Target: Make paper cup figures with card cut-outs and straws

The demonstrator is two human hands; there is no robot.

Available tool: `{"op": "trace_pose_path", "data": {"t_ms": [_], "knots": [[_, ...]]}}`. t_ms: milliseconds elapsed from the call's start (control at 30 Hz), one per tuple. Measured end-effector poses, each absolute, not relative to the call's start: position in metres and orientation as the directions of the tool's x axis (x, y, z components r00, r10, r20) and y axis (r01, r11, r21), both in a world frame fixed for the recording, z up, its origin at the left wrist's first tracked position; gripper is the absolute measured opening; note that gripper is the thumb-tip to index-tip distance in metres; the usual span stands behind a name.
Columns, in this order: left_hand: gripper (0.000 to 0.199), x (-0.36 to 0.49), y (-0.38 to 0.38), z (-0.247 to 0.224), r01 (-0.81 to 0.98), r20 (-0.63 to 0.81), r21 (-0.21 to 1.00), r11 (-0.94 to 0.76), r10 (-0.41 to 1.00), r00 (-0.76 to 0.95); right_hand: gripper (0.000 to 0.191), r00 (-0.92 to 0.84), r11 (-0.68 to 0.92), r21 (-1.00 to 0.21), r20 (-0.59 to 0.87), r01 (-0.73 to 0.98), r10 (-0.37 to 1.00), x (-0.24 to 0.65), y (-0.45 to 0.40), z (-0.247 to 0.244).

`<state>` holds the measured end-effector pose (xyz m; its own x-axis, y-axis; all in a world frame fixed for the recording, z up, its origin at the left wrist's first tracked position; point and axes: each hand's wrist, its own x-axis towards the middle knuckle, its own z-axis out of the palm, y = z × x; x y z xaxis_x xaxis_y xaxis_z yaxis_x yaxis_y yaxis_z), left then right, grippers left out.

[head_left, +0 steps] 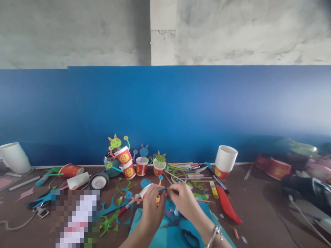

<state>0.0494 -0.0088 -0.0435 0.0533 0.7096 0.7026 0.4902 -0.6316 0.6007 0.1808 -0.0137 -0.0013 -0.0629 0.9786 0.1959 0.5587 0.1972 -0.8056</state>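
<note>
My left hand (153, 203) and my right hand (181, 196) meet at the centre, fingertips pinched close together. Between them is something small and dark that I cannot make out. Behind my left hand, partly hidden, a red and white paper cup (146, 190) leans with a blue paper face (146, 183) and orange strips ending in blue discs. Under my wrists lie blue paper (161, 234) and scissors with dark handles (190, 238).
Decorated cups (142, 166) stand at the back, two stacked by a teal jar (112, 165). Pens, a glue stick (213, 189), a red knife-shaped item (229, 206), stacked white cups (225, 160) and green scraps (110, 222) surround my hands. A blue panel (165, 113) rises behind.
</note>
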Motion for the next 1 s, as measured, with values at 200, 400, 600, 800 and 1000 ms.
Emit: {"op": "trace_pose_path", "data": {"t_ms": [200,400,600,800,1000], "knots": [[0.018,0.051,-0.008,-0.049,0.489,0.715,0.598,-0.635,0.698,0.034,0.022,0.019,0.148,-0.769,0.204,0.622,0.979,0.176,-0.014,-0.004],[0.020,0.050,-0.007,-0.048,0.496,0.699,0.610,-0.618,0.714,0.029,0.026,-0.076,0.200,-0.823,0.189,0.531,0.979,0.180,-0.013,-0.002],[0.020,0.052,-0.006,-0.054,0.481,0.704,0.616,-0.623,0.710,0.019,0.023,-0.004,0.164,-0.784,0.202,0.599,0.979,0.177,-0.013,-0.009],[0.021,0.052,-0.006,-0.054,0.478,0.706,0.613,-0.629,0.708,0.024,0.019,0.066,0.135,-0.780,0.219,0.611,0.973,0.173,-0.012,-0.012],[0.020,0.051,-0.006,-0.049,0.481,0.699,0.624,-0.616,0.715,0.009,0.028,-0.107,0.205,-0.848,0.175,0.489,0.979,0.181,-0.010,-0.004]]}}
